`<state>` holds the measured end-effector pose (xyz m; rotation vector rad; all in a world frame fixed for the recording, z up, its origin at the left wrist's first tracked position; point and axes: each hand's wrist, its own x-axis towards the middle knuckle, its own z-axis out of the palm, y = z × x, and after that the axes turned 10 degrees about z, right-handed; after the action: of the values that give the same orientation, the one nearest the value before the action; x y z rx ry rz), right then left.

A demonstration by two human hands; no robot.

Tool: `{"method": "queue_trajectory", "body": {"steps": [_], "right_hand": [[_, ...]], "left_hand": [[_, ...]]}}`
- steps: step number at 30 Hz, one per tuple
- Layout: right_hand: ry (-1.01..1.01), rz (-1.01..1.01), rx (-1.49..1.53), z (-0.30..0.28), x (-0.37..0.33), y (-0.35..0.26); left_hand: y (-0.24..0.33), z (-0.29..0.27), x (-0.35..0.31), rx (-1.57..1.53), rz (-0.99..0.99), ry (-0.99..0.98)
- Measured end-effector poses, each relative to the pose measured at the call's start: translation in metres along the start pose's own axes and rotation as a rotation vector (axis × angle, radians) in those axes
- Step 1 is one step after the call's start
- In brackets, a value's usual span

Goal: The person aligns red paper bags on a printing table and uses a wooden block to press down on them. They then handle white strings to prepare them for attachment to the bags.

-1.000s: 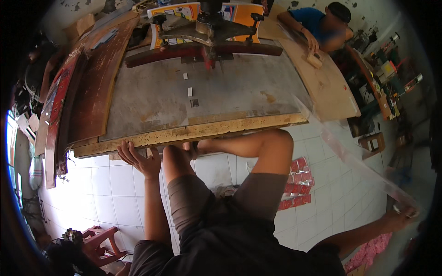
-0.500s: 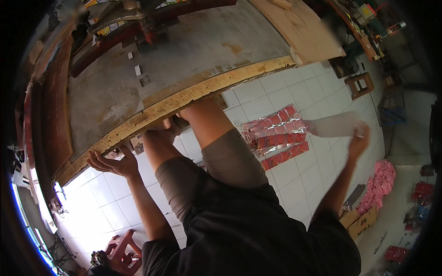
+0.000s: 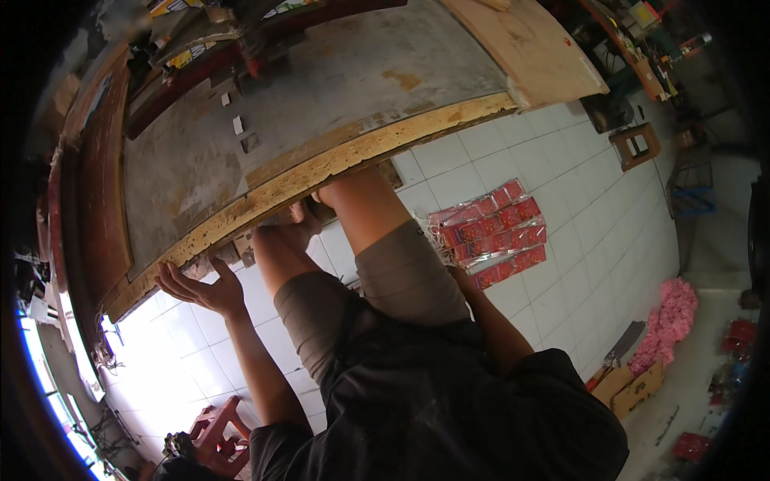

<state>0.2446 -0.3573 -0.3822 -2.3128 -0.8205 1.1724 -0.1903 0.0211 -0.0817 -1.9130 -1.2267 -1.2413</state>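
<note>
My left hand point(image 3: 202, 290) is at the table's near left edge, palm up. Its fingers are spread and reach to the edge, with nothing in the palm. My right forearm point(image 3: 499, 327) bends in beside my right thigh. My right hand point(image 3: 463, 282) is mostly hidden there, near the lower end of several strips of red packets point(image 3: 505, 238) in clear wrapping. A bunch of white strings point(image 3: 433, 238) shows at the strips' left end. Whether that hand touches the strips or strings I cannot tell.
The worn grey table point(image 3: 337, 88) with a yellowish front edge spans the upper left. Two small white pieces point(image 3: 237, 125) lie on it. A wooden stool point(image 3: 635, 147), a pink heap point(image 3: 667, 321), cardboard point(image 3: 638, 388) and a red stool point(image 3: 218, 439) stand around the tiled floor.
My right hand has swung from far right back to my right thigh; the pale, blurred strip it held out there no longer shows. The red strips lie closer together. My left hand has hardly moved.
</note>
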Motion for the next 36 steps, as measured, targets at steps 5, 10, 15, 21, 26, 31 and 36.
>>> {"method": "queue_trajectory", "body": {"steps": [5, 10, 15, 21, 26, 31, 36], "right_hand": [[0.518, -0.319, -0.165, -0.082, 0.042, -0.079], [0.890, -0.763, -0.031, -0.152, -0.026, -0.300], [0.996, -1.100, -0.039, -0.165, -0.039, -0.397], [1.036, -1.090, -0.155, -0.140, 0.003, -0.410], [1.041, -1.108, -0.109, -0.139, 0.009, -0.407], [1.055, -1.129, -0.099, -0.139, 0.014, -0.406], [1.047, -1.110, -0.126, -0.142, 0.009, -0.405]], "left_hand": [[0.003, -0.004, -0.002, 0.029, -0.021, -0.011], [-0.014, -0.052, 0.022, 0.045, 0.049, -0.178], [-0.081, -0.098, 0.078, 0.394, 0.104, -0.012], [-0.200, -0.203, 0.125, 0.811, -0.082, -0.124], [-0.204, -0.257, 0.143, 0.251, -0.440, -0.588], [-0.204, -0.261, 0.141, 0.299, -0.403, -0.539], [-0.208, -0.267, 0.142, 0.283, -0.302, -0.512]]}}
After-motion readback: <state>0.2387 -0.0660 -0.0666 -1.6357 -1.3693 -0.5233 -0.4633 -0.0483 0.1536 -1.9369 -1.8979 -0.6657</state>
